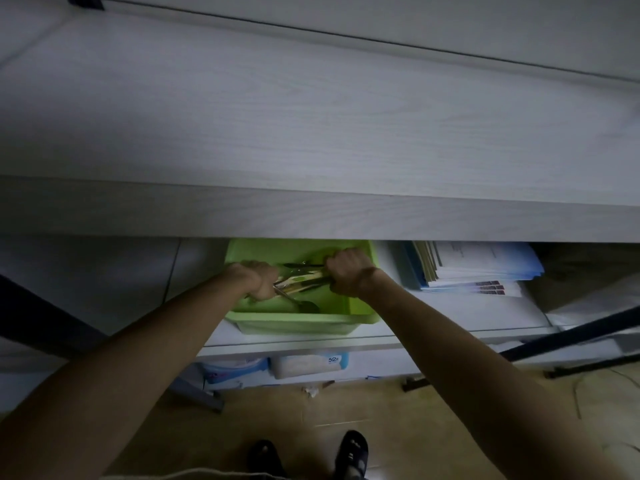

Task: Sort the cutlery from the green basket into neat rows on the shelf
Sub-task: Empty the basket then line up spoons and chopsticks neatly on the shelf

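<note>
Head view: left hand [258, 278] and right hand [346, 271] both grip cutlery [303, 280] bundle in basket [298, 320]. Risk: spoon [304, 305] slipping loose; bundle clipping shelf [311, 216] edge overhead.

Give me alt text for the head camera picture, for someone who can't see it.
Seen from above, a person's left hand and right hand both grip a bundle of cutlery inside a green basket on a low shelf beneath a pale wooden tabletop. A stack of papers lies right of the basket.

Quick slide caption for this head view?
Both hands, left and right, grip cutlery inside the green basket.
</note>
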Available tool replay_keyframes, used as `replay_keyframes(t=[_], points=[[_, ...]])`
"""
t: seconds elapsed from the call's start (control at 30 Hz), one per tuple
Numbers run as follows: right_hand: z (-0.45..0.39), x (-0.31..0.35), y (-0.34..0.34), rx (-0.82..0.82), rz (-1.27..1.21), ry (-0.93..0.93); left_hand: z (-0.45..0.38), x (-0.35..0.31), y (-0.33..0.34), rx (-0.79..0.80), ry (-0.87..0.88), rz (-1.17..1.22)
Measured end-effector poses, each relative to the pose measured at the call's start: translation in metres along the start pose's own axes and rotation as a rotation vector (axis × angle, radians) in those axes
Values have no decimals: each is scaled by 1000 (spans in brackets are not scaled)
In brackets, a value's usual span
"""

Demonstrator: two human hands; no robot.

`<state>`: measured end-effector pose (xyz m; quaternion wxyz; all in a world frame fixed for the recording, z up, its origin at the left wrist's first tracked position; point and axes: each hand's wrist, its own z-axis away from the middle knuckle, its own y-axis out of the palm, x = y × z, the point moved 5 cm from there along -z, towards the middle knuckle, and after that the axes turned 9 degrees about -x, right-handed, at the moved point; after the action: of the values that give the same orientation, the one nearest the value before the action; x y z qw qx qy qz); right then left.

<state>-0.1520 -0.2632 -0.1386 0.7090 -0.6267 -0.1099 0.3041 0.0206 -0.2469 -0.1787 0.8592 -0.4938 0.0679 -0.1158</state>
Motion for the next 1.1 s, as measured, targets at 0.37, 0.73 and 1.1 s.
replay_keyframes(t=[0.37,0.73,1.1], points=[[3,-11,-4,-141,17,-5,14,-4,-27,20,10,-21],[7,-4,-9,-186,144,-42,15,8,-32,-130,-5,-14],[28,-8,-21,-178,1,42,31,-1,-46,-314,12,-31]])
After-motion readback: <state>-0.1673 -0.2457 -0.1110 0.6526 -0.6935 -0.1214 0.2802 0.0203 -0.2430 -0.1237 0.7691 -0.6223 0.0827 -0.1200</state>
